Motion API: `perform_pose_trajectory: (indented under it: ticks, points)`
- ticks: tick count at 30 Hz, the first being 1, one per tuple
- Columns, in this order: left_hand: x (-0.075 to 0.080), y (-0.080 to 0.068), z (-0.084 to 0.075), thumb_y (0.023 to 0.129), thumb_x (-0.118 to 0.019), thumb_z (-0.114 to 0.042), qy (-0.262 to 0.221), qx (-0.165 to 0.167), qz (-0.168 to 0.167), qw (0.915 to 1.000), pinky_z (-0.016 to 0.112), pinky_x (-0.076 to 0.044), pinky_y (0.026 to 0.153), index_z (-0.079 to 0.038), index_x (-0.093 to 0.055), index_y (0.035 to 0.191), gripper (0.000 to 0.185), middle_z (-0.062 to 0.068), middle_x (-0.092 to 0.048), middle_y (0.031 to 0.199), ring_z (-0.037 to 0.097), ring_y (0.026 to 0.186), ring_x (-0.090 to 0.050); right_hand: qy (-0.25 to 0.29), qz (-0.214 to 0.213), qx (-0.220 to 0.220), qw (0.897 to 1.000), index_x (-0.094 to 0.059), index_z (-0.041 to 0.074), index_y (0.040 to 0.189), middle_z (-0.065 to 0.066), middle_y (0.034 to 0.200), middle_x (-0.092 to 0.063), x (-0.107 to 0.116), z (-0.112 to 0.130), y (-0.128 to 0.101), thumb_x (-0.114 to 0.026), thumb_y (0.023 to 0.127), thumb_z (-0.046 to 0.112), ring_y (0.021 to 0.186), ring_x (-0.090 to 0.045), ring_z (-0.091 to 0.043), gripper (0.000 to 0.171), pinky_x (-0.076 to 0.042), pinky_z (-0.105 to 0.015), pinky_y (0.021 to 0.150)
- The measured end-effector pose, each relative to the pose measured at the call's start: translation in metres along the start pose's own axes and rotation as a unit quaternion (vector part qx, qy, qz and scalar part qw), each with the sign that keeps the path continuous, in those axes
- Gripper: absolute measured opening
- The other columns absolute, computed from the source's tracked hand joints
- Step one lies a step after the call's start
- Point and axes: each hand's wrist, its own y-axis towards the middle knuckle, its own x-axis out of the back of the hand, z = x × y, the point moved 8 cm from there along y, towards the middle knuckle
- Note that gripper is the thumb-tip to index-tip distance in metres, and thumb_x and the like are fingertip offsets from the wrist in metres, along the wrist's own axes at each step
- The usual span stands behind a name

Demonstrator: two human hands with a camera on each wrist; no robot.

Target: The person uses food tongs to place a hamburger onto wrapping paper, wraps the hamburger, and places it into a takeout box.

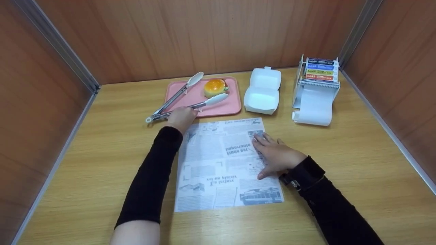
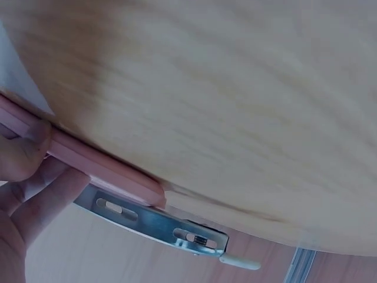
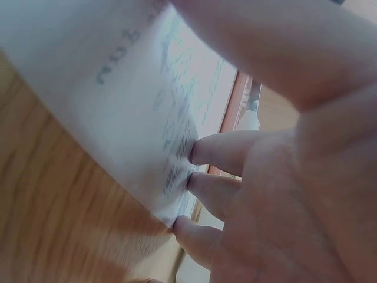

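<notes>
My left hand [image 1: 182,117] grips a pair of metal tongs [image 1: 204,103] with white tips near their hinge end, at the front edge of a pink tray [image 1: 224,108]. A toy burger [image 1: 215,87] lies on the tray between the tongs' spread arms. In the left wrist view my fingers [image 2: 35,200] lie against the tray's rim [image 2: 106,171], with the tongs' hinge [image 2: 159,224] just past them. My right hand [image 1: 274,154] rests flat on the right side of a newspaper-print sheet [image 1: 218,163]. Its fingertips [image 3: 206,152] press on the paper [image 3: 118,88].
An open white clamshell box [image 1: 263,90] sits right of the tray. Further right stands a paper roll dispenser [image 1: 316,92] with a white sheet hanging out. Wooden walls close in the table [image 1: 85,163] at the back and on both sides.
</notes>
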Motion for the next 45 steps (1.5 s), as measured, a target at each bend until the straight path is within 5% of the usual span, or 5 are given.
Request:
perform_pose_trajectory:
  ticks: [11,20,25,31,45]
  points:
    - [0.004,-0.014,0.026,0.097,-0.072,0.003,-0.114,0.040,-0.051,0.9914,0.049,-0.064,0.078,0.002,-0.077,0.104,0.009,0.020,-0.077,0.097,0.036,0.088,-0.076,0.000,0.000,-0.003,1.000,-0.014,0.005,0.170,-0.016,0.178,0.000,0.001,0.001,0.000,-0.090,0.078,0.057,0.163,0.007,-0.043,0.131,-0.003,-0.073,0.126]
    - [0.012,-0.038,0.092,0.087,-0.091,-0.018,-0.250,0.166,-0.140,0.9437,0.054,-0.057,0.083,0.002,-0.076,0.107,0.032,0.020,-0.074,0.104,0.038,0.094,-0.068,0.001,-0.008,0.004,1.000,-0.015,0.003,0.170,-0.017,0.178,-0.002,0.001,-0.001,0.000,-0.091,0.079,0.055,0.163,0.006,-0.043,0.129,-0.005,-0.074,0.125]
    - [-0.012,-0.050,0.107,0.090,-0.089,-0.032,-0.285,0.217,-0.070,0.9310,0.062,-0.043,0.113,0.008,-0.057,0.146,0.076,0.032,-0.057,0.144,0.048,0.132,-0.053,-0.004,-0.006,0.000,1.000,-0.014,0.004,0.170,-0.017,0.178,-0.001,0.001,-0.002,-0.001,-0.090,0.078,0.057,0.163,0.006,-0.043,0.131,-0.004,-0.073,0.125]
    - [-0.041,-0.059,0.107,0.097,-0.079,-0.045,-0.341,0.253,0.026,0.9049,0.062,-0.037,0.120,0.009,-0.032,0.161,0.096,0.034,-0.044,0.158,0.049,0.145,-0.045,-0.002,-0.001,0.002,1.000,-0.014,0.005,0.170,-0.016,0.178,-0.001,-0.001,-0.001,0.000,-0.090,0.078,0.058,0.163,0.006,-0.043,0.131,-0.004,-0.073,0.126]
    - [-0.037,-0.050,0.099,0.101,-0.076,-0.034,-0.307,0.245,0.031,0.9191,0.063,-0.047,0.109,0.015,-0.043,0.153,0.079,0.036,-0.053,0.141,0.051,0.123,-0.058,0.003,0.004,-0.002,1.000,-0.013,0.005,0.170,-0.015,0.178,0.001,-0.001,-0.003,0.000,-0.090,0.078,0.058,0.163,0.009,-0.042,0.131,-0.003,-0.073,0.126]
